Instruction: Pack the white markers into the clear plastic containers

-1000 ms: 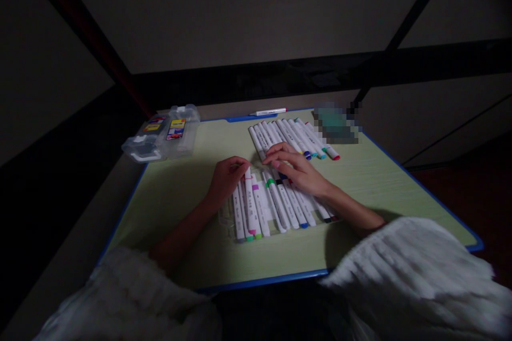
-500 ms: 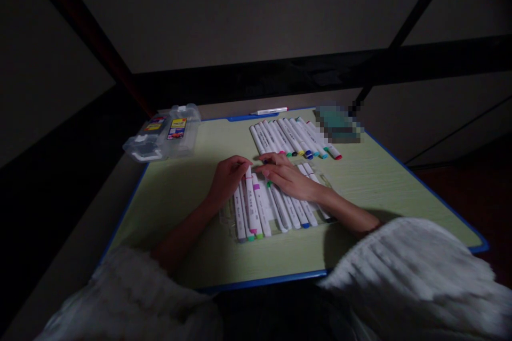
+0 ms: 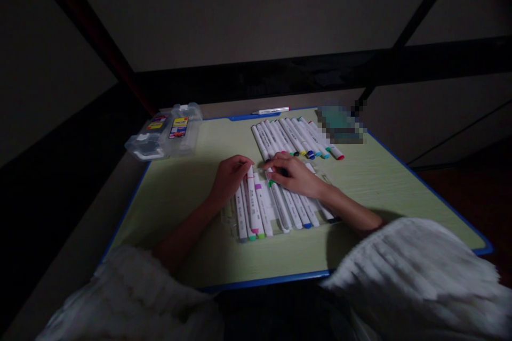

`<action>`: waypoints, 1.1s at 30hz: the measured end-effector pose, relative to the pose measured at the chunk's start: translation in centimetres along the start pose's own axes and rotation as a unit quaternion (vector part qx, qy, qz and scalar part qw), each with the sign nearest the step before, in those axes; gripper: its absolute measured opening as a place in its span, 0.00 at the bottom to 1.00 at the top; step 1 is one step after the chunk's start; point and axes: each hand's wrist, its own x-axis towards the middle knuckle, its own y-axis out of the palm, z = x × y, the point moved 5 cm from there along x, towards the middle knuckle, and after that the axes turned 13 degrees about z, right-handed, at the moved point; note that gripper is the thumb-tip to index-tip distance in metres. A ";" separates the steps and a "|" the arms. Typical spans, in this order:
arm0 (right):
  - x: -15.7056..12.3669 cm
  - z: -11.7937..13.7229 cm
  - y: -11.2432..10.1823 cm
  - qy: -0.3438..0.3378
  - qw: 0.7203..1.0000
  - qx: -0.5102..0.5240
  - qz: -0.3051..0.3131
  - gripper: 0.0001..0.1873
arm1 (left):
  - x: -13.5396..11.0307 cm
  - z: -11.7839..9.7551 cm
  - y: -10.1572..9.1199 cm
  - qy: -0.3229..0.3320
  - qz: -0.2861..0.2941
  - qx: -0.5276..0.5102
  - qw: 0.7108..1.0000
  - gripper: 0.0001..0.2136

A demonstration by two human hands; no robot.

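On the table [image 3: 392, 181], a row of markers [image 3: 292, 209] lies in a tray [image 3: 229, 216], with the left hand [image 3: 231, 177] at its back left and the right hand [image 3: 294, 175] over its back middle. Behind lies a 2nd marker row [image 3: 276, 136], then 1 pen [image 3: 274, 111] at the far edge, between a case [image 3: 190, 141] at far left and a blurred object [image 3: 340, 121] at far right.

A white pink-ended marker [image 3: 253, 200] lies to the left of a slanted, green-banded white marker [image 3: 279, 205]
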 end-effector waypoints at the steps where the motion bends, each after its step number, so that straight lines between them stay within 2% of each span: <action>1: 0.0 0.1 0.0 0.005 1.000 0.002 0.006 0.11 | 0.0 0.0 0.0 0.003 -0.001 -0.001 1.000 0.06; 7: 0.0 0.1 0.1 0.039 0.998 0.033 0.024 0.10 | 0.0 -0.2 0.0 0.008 -0.001 -0.002 1.000 0.06; 16: 0.0 -0.2 0.4 0.047 0.993 0.101 0.027 0.11 | 0.0 0.0 0.0 0.014 -0.002 -0.004 1.000 0.06; 22: 0.0 -0.1 0.3 0.058 0.994 0.087 0.028 0.13 | 0.1 0.0 0.0 0.015 -0.001 0.002 1.000 0.05; 33: 0.1 0.4 0.5 0.057 0.995 0.083 0.022 0.09 | 0.1 0.0 0.0 0.018 0.003 0.002 1.000 0.06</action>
